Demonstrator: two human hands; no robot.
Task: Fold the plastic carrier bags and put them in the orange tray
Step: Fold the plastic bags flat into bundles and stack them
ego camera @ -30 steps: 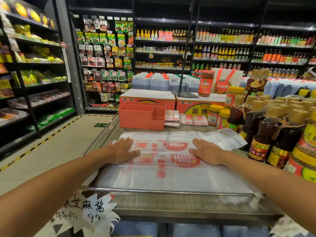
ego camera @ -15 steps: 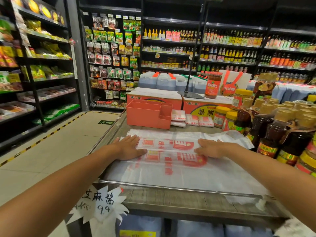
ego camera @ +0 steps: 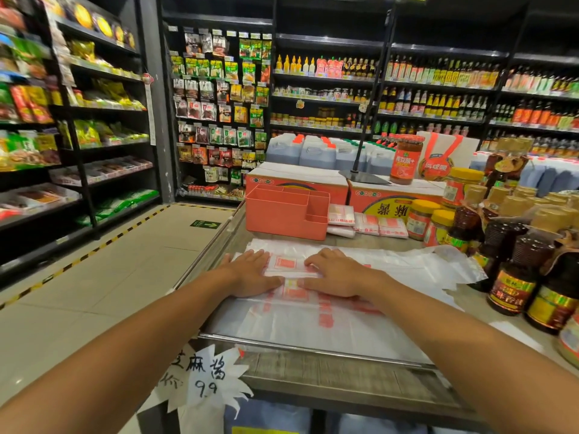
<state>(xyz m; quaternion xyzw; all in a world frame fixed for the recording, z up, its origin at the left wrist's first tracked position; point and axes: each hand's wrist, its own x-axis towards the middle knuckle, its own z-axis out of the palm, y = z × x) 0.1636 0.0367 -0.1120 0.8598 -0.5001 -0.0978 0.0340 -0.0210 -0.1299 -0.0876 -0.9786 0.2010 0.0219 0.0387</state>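
Surface (ego camera: 344,371): bag (ego camera: 329,327) lies flat, part-folded, loose end trailing right. Tray (ego camera: 286,213) just behind, not touching bag. Left grip (ego camera: 250,274), right grip (ego camera: 338,274): fingers straight, palms pressing fold. Advise: smooth outward, expel air, crease firmly.

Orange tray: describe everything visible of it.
The orange tray is a salmon-orange box of smooth, matte plastic, rectangular and open-topped. Inner walls split it into one large compartment on the left and smaller ones on the right. It stands upright on the counter, at its far left edge, in front of cardboard boxes, with small folded bags stacked against or very near its right wall. No bags show inside, though its floor is hidden.
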